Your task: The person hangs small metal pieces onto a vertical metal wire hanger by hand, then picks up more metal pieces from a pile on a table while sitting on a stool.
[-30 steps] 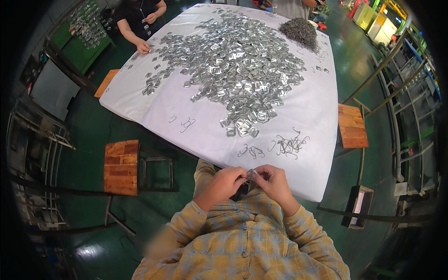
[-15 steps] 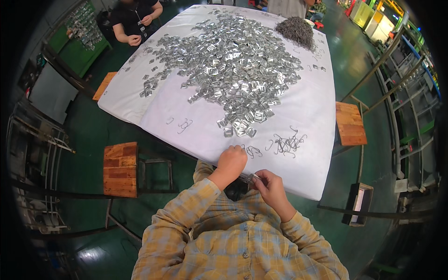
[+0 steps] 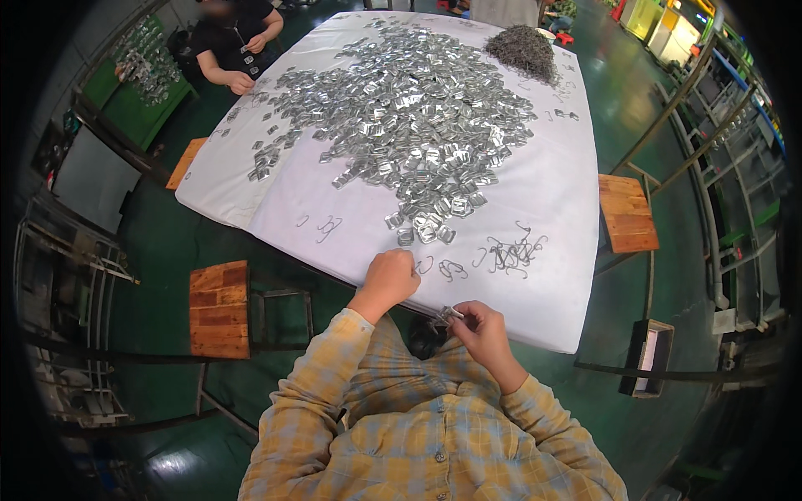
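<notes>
My left hand (image 3: 391, 277) is closed, knuckles up, over the near edge of the white-covered table (image 3: 535, 313). Its fingertips are hidden, so whatever they hold does not show; a thin wire hook (image 3: 425, 265) lies right beside them. With thumb and fingers pinched, my right hand (image 3: 483, 327) holds a few small shiny metal buckles (image 3: 448, 315) just off the table edge. Beyond my hands spreads a big pile of the same square silver buckles (image 3: 426, 125). Loose wire hooks (image 3: 452, 269) lie near my left hand, and a larger cluster of hooks (image 3: 511, 252) is farther right.
A dark heap of wire hooks (image 3: 522, 52) is at the far right of the table. Across at the far left, another person (image 3: 238, 42) handles buckles. Wooden stools (image 3: 219, 309) stand left and right (image 3: 628, 213), and a box (image 3: 647, 359) stands at the lower right.
My left hand has moved left and slightly away from me, apart from the right hand. A hook by its fingers now shows more. My right hand keeps its grip almost in place.
</notes>
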`<state>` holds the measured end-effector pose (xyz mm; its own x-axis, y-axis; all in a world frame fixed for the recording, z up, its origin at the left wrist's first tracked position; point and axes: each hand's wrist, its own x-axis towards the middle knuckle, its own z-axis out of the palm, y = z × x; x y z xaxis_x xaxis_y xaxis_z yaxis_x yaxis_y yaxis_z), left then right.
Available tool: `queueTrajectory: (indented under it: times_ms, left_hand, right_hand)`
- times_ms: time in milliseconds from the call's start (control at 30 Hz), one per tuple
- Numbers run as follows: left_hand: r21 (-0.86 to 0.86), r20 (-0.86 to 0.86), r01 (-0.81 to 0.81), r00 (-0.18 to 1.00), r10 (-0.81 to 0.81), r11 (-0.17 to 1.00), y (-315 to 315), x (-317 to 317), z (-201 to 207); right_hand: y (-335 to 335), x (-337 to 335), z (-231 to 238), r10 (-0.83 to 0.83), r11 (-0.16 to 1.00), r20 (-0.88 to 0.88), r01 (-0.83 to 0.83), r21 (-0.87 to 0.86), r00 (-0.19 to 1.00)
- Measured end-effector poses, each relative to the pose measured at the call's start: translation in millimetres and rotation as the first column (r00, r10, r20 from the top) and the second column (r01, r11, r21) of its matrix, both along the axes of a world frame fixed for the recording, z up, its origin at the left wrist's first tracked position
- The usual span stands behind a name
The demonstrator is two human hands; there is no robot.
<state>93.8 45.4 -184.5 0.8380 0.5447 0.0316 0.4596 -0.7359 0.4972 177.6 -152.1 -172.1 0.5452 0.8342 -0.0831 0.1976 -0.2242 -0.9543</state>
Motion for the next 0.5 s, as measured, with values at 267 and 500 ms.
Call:
queueTrajectory:
  times_ms: [267, 500]
  left_hand:
    - [-0.588, 0.326, 0.175, 0.945, 0.033, 0.789, -8.0, -30.6, 7.7]
    - [-0.558, 0.521, 0.401, 0.851, -0.069, 0.727, -46.1, -38.8, 21.1]
  right_hand:
    - [10.9, -4.1, -0.5, -0.017, 0.999, -0.014, 0.017, 0.048, 1.000]
    - [18.7, -7.3, 8.9, -0.034, 0.997, 0.069, 0.029, 0.068, 0.997]
